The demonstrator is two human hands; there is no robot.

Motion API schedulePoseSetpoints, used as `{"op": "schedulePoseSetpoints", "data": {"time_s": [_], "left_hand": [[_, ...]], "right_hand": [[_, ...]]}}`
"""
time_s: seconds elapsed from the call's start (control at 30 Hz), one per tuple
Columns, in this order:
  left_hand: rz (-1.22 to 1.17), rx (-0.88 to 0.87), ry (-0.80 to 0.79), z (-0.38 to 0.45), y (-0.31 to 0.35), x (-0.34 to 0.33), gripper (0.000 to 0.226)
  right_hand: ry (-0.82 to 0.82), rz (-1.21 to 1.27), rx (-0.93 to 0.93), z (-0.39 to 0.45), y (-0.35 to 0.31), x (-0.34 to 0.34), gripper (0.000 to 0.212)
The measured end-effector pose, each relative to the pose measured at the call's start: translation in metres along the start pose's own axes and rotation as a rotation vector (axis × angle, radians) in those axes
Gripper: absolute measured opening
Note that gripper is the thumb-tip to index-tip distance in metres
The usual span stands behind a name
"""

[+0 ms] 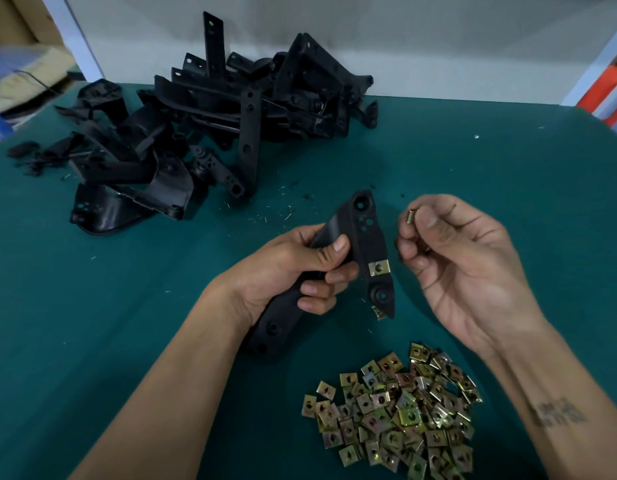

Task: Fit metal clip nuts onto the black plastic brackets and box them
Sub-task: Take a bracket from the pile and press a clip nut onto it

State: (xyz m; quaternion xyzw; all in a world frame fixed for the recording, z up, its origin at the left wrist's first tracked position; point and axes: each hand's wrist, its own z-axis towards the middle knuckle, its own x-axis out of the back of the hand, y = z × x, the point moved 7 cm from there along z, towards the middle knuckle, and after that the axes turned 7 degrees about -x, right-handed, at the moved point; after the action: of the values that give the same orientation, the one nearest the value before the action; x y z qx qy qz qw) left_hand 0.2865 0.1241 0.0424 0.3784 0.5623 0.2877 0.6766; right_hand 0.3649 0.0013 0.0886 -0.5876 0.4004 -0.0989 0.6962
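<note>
Head view: left hand (pixel 293 271) wrapped around the middle of a black plastic bracket (pixel 364 244), thumb pressed on its upper face, fingers curled beneath. One clip nut (pixel 379 268) already seated on the bracket's edge, a second (pixel 379 312) at its lower tip, seated or merely lying beneath, cannot tell. Right hand (pixel 463 268) at 3 o'clock of the bracket, palm up, pinching a loose clip nut (pixel 410 216) between thumb and forefinger, just apart from the plastic. To do this step well, probably best to turn the nut's open mouth toward the bracket edge, line its hole with one of the empty holes near the top end, then slide it straight on while the left hand keeps the bracket steady; a skewed entry likely to jam or spring off. Pile of clip nuts (pixel 397 410) at 6 o'clock on the green surface (pixel 508 174), near the right forearm. Heap of unfitted brackets (pixel 210 133) at 11 o'clock, with scattered shavings around it. Pale wall behind the surface; cardboard at far left. No packing box in sight.
</note>
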Motion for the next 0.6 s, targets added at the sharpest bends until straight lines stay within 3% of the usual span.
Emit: {"op": "schedulePoseSetpoints", "data": {"time_s": [0.13,0.3,0.47,0.5,0.6], "left_hand": [[0.005,0.008,0.002,0.0015,-0.002,0.0005,0.038],[0.0,0.017,-0.012,0.0011,-0.0033,-0.0015,0.026],[0.017,0.05,0.003,0.0018,-0.0062,-0.0024,0.054],[0.022,0.052,0.017,0.0019,-0.0067,-0.0013,0.052],[0.064,0.026,0.053,0.003,-0.0057,0.0008,0.021]], "right_hand": [[0.004,0.007,-0.002,-0.0002,-0.0019,0.0027,0.024],[0.026,-0.071,-0.058,-0.0012,-0.0007,0.0047,0.018],[0.079,-0.011,-0.034,-0.0017,-0.0019,0.0049,0.018],[0.104,0.0,-0.025,-0.0019,-0.002,0.0054,0.018],[0.168,0.026,-0.003,-0.0047,-0.0012,0.0022,0.02]]}}
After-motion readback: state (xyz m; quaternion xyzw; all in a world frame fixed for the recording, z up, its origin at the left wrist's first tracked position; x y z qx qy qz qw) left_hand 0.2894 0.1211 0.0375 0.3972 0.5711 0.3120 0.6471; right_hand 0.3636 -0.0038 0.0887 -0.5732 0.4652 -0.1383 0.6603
